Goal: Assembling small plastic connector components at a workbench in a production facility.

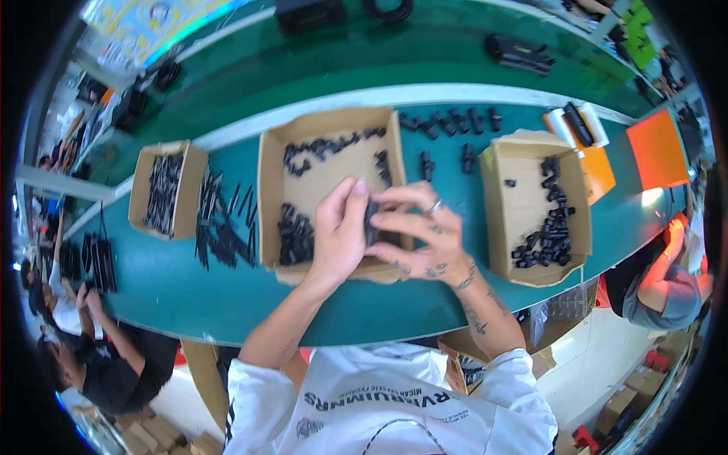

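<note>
Both my hands meet over the front right part of the middle cardboard box. Between them is a small black plastic part, mostly covered by fingers. My left hand is closed on it from the left, thumb on top. From the right, the bent fingers and thumb of my right hand grip the same part. Inside that box, small black parts lie heaped at the front left, with more along the back and right sides. Just what the held part is cannot be made out.
At left, a smaller box holds thin black strips, and loose strips lie beside it. A right-hand box contains black parts. Black fittings lie behind it. An orange panel stands far right. Other people sit at both sides.
</note>
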The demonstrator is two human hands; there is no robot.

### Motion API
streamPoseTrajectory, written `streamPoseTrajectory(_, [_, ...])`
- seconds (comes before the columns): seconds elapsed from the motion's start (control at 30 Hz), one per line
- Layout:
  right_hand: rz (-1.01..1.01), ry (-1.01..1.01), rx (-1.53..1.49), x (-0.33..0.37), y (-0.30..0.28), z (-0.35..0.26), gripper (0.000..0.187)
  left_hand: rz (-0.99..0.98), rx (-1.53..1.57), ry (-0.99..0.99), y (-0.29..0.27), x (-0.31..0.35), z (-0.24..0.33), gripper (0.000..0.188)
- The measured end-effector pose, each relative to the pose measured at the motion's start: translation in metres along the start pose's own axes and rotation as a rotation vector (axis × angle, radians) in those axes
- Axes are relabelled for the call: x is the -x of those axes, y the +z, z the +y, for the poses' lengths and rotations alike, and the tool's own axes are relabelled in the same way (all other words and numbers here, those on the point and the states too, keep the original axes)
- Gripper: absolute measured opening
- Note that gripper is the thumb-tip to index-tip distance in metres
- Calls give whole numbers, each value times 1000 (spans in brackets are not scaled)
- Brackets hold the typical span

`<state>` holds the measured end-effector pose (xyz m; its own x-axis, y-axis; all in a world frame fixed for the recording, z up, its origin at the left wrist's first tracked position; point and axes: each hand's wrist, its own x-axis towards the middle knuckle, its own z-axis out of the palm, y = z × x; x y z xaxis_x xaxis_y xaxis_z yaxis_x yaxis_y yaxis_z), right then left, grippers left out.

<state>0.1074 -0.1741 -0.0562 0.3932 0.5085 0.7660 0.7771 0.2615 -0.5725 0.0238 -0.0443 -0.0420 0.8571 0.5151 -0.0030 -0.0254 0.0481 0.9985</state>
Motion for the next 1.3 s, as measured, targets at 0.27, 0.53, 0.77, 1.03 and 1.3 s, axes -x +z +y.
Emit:
streamPoseTrajectory(0.27, [41, 13, -48, 2, -1, -3, 42, -52, 60, -165, -2, 2, 3, 29])
streamPoseTrajectory(0.53, [-32, 213, -92, 3, -15, 0, 59, -238, -274, 204, 14, -136, 29, 28])
streamPoseTrajectory(0.77, [-189, 169, -71, 14, -6, 4, 52, -572, -1229, 919, 136, -299, -7, 39])
streamPoseTrajectory(1.03, [-259, 170, -84, 24, 6, 8, 50, -446, -1160, 416, 235, -381, -49, 87])
streamPoseTrajectory(1.3, [-154, 221, -52, 6, 1, -5, 50, -383, -1013, 589, 162, -272, 14, 84])
